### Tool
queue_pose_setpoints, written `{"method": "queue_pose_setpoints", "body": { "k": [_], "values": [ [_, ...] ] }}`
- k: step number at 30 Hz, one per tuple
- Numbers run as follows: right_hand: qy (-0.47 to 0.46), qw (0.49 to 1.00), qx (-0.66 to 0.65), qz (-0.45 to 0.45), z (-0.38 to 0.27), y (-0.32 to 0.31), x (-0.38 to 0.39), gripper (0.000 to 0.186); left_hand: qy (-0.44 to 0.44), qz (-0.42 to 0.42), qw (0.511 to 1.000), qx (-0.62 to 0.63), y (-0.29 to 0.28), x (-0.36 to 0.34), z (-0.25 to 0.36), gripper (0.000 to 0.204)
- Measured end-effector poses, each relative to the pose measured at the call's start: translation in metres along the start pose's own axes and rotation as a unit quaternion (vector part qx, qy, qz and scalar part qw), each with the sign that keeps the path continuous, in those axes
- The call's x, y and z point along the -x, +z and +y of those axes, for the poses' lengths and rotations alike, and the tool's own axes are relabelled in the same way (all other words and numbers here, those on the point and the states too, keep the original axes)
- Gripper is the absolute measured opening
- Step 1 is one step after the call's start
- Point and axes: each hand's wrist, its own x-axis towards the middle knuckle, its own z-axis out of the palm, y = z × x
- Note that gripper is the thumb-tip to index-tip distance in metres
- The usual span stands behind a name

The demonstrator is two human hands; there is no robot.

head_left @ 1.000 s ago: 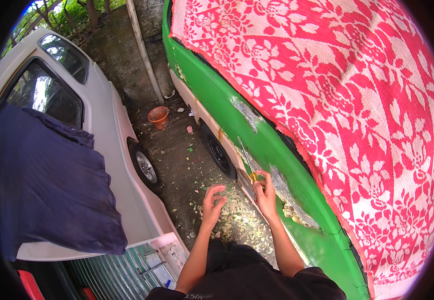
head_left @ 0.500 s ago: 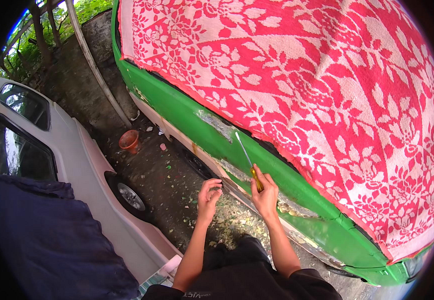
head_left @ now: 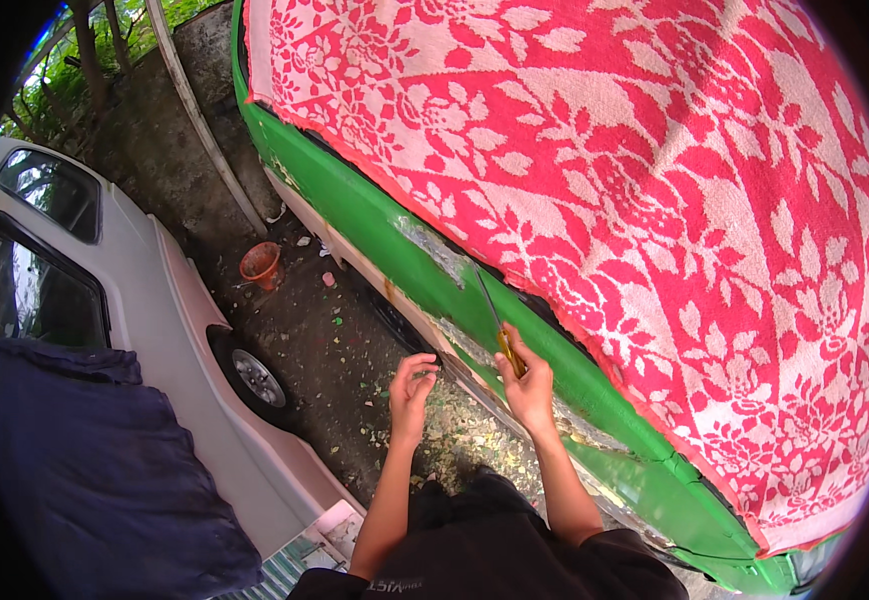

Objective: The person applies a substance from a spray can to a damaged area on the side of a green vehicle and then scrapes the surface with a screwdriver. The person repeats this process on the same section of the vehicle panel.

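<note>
My right hand [head_left: 529,392] is closed round the yellow handle of a screwdriver [head_left: 511,355]. Its long metal shaft points up and slightly left, the tip close to the right end of a scraped, paint-bare patch [head_left: 433,248] on the green car body [head_left: 355,208]. Whether the tip touches the metal I cannot tell. To the left, my left hand [head_left: 413,398] hovers over the ground beside the car, fingers loosely curled and apart, nothing in it. A red and pale floral cloth [head_left: 595,200] covers the car above the green panel.
A white car [head_left: 190,350], partly under a dark blue cloth [head_left: 95,470], stands on the left. An orange bucket [head_left: 261,268] sits between the cars, near a leaning pole [head_left: 200,125]. Paint flakes [head_left: 465,430] litter the ground by my feet.
The screwdriver has tilted slightly and its shaft now looks darker. Both hands have shifted only a little, and the whole view has moved slightly.
</note>
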Motion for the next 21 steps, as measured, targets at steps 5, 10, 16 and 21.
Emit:
{"method": "queue_pose_setpoints", "body": {
  "k": [5, 10, 16, 21],
  "values": [
    [0.149, 0.965, -0.203, -0.074, -0.025, -0.015, 0.005, 0.053, 0.002, 0.006, 1.0, -0.01, 0.004, 0.002, -0.004, 0.027],
    [0.093, 0.989, -0.084, -0.081, -0.025, -0.023, 0.002, 0.057, -0.006, 0.003, 1.0, -0.005, 0.009, 0.001, -0.008, 0.026],
    [0.008, 0.999, -0.005, -0.032, -0.02, -0.008, 0.002, 0.053, -0.009, 0.004, 1.0, -0.001, 0.012, -0.002, -0.003, 0.027],
    [-0.016, 1.0, 0.001, -0.001, -0.015, 0.007, 0.004, 0.054, 0.002, 0.012, 1.0, -0.005, 0.007, -0.007, 0.004, 0.027]
  ]
}}
